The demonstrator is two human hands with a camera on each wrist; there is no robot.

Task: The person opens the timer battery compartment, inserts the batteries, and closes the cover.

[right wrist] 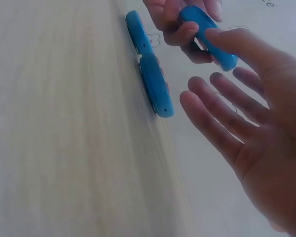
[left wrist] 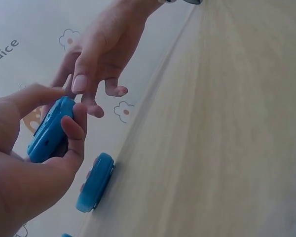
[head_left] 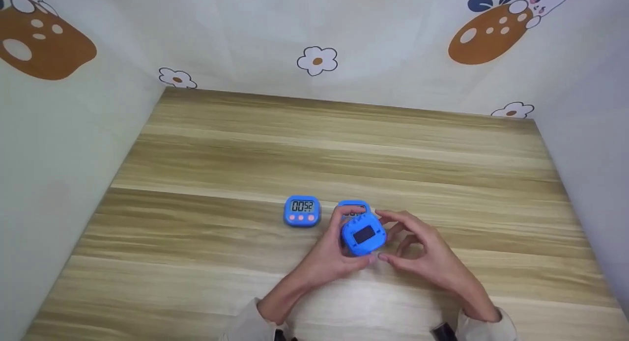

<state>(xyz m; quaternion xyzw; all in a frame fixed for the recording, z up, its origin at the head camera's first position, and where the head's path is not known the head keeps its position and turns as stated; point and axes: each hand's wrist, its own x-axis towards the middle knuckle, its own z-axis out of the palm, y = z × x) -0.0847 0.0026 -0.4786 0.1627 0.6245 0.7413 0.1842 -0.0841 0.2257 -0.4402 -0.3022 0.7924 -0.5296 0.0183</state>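
Note:
My left hand [head_left: 327, 257] grips a blue digital timer [head_left: 364, 234] by its edges, its back with a dark rectangle turned up. Close to its right side is my right hand [head_left: 432, 255], fingers spread and loosely bent. In the right wrist view the right thumb overlaps the held timer [right wrist: 209, 37]; whether it touches, I cannot tell. A second blue timer [head_left: 302, 211] lies face up on the table to the left, reading 00 52, with pink buttons. Behind the left hand lies a third blue timer [head_left: 353, 203], partly hidden by the fingers.
The wood-grain table [head_left: 344, 149] is bounded by a pale patterned curtain [head_left: 383, 41] at the back and pale walls on both sides. A small dark object [head_left: 443, 332] is by the right sleeve at the lower edge.

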